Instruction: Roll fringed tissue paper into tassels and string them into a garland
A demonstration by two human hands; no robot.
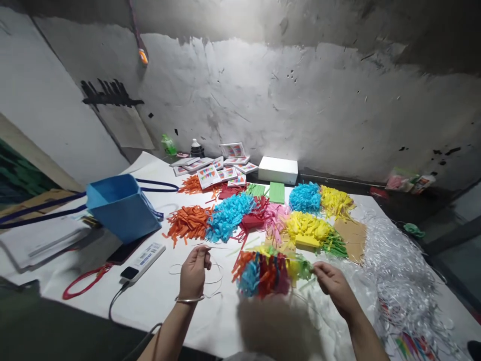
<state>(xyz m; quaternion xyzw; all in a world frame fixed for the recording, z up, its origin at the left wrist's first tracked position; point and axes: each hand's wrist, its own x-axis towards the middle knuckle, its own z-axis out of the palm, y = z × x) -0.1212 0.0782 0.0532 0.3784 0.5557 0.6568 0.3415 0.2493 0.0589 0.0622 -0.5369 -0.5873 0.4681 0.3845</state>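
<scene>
Closed in a pinch, my left hand (pixel 195 268) holds a thin white string (pixel 220 247) above the white tabletop; a silver bangle circles that wrist. My right hand (pixel 332 283) is closed at the green end of a multicoloured paper tassel garland (pixel 268 273). Orange, blue, red and yellow strips hang from the garland between my hands, blurred in places. Behind it lie heaps of cut paper fringe: orange (pixel 190 222), blue (pixel 231 213), pink (pixel 276 216) and yellow (pixel 310 225). Loose string curls on the table beside my left hand.
A blue bag (pixel 120 200) stands at left, near a white power bank (pixel 143 261) with a cable. Flat printed packs (pixel 208 175) and a white box (pixel 278 169) sit by the wall. Crumpled clear plastic (pixel 398 271) covers the right side.
</scene>
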